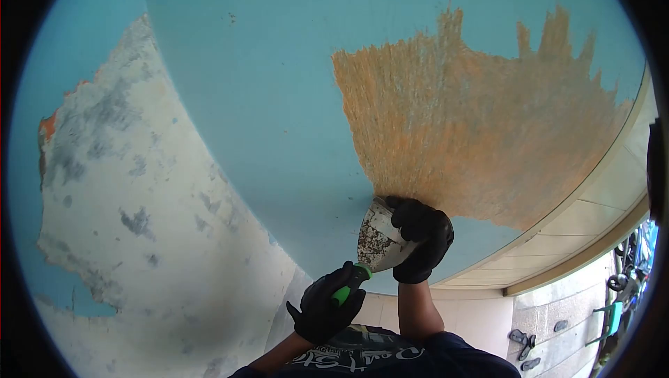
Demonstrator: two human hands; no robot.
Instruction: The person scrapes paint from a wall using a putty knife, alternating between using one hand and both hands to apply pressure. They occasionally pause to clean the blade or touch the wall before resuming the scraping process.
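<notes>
My left hand [327, 303], in a black glove, is wrapped round the green and black handle of a scraper [380, 237]. The wide metal blade is speckled with dark and whitish residue and points up toward the wall. My right hand [424, 235], gloved in black too, has its fingers curled at the blade's right side near its top edge; whether they grip the blade or another thing is hidden. Just above the hands, the blue wall [279, 120] has a large orange-brown scraped patch [446, 134].
On the left, a whitish patch [139, 190] with grey smudges covers another wall face. A tiled ledge [557, 238] curves along the lower right. Beyond it lie dark footwear [521, 340] on paving and a green object [613, 319].
</notes>
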